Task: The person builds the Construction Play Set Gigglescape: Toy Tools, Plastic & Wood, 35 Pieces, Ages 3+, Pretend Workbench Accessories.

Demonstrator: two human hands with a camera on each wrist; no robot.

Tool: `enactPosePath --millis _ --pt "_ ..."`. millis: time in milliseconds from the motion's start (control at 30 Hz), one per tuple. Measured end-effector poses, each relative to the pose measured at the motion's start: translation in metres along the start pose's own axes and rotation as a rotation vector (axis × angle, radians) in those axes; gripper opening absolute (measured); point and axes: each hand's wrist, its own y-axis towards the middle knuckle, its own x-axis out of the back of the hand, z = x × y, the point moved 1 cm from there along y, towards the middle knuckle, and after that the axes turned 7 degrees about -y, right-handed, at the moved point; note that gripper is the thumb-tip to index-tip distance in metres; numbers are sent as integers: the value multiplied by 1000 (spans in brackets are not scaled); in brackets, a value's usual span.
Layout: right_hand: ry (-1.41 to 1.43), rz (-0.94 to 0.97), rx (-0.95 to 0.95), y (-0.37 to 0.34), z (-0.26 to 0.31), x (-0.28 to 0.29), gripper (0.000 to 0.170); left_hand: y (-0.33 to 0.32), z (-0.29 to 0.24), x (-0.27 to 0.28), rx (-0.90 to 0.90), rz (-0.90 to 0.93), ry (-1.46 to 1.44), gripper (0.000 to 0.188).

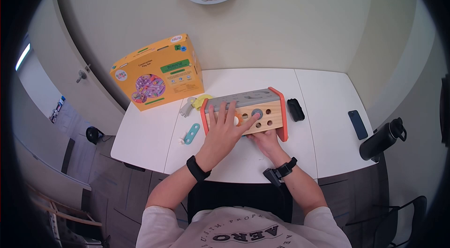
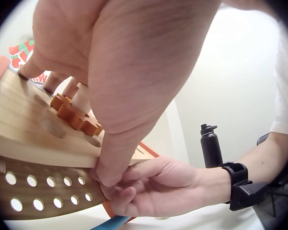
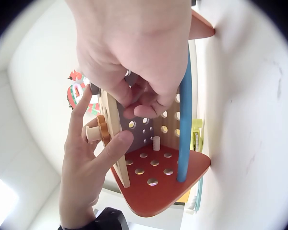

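A wooden toy box [image 1: 276,119] with a grey perforated top and red ends lies on the table. My left hand [image 1: 222,133] rests spread over its top and front panel, one digit reaching a grey round piece [image 1: 257,114]. Beside that hand, an orange gear [image 3: 103,129] with a pale peg [image 3: 93,133] sits on the panel's outer face. My right hand [image 1: 266,144] reaches in from below; in the right wrist view its fingers [image 3: 144,103] are bent behind the panel, and whether they hold anything is hidden. A blue bar [image 3: 185,120] runs beside them.
An orange carton [image 1: 164,74] stands at the back left. Near the box's left end lie yellow and grey pieces [image 1: 199,102] and a teal strip [image 1: 192,134]. To the right are a black case [image 1: 295,109], a phone [image 1: 357,124] and a black bottle [image 1: 382,140] at the edge.
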Motion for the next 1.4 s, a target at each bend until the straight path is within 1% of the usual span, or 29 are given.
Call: enactPosePath --millis 133,233,333,533,633,833,933,1033,1233,1400 --pt "-35 62 -56 2 -2 7 50 0 0 0 1 2 -4 82" --pt "-6 100 -65 1 -1 6 49 0 0 -1 8 3 -2 81" --pt "8 61 -72 2 -2 6 50 0 -3 1 24 3 4 79" --pt "74 63 -104 1 0 4 49 0 -5 -2 31 -13 58 74" --pt "83 75 -67 2 -3 5 49 0 -5 -2 38 -7 47 73" --pt "80 82 -86 2 0 7 49 1 -2 -3 28 -16 46 76" --pt "81 131 -57 4 -3 10 49 1 -1 -3 27 -17 37 77" --pt "85 109 -27 1 0 5 49 1 -1 -3 25 -10 39 77" --pt "92 133 -58 3 -4 11 51 0 -1 -4 23 -19 46 76" --pt "98 96 -40 1 1 2 50 1 -1 0 31 -1 21 76"
